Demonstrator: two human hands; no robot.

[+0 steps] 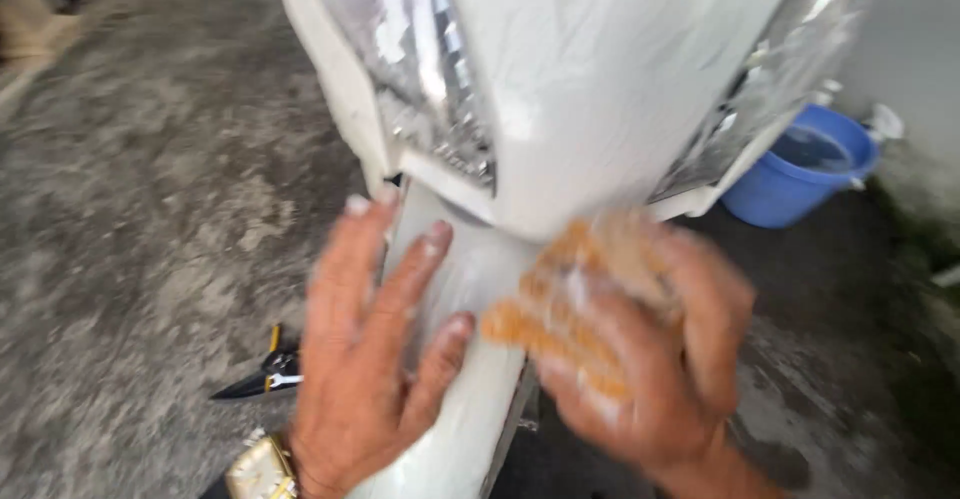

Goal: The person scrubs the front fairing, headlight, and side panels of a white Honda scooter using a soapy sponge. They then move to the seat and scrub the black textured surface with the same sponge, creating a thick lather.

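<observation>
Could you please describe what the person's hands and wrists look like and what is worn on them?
Both hands are bare, with no gloves and no sleeves in view. The left hand has a gold-coloured wristwatch with a squarish pale face on the wrist. The right hand is motion-blurred and looks wet and soapy; no ring or band can be made out on it.

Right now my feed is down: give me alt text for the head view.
The right hand presses a soapy orange sponge against a white scooter front panel. The left hand lies flat on the panel. Black snips and a blue bucket sit on the concrete floor.
</observation>
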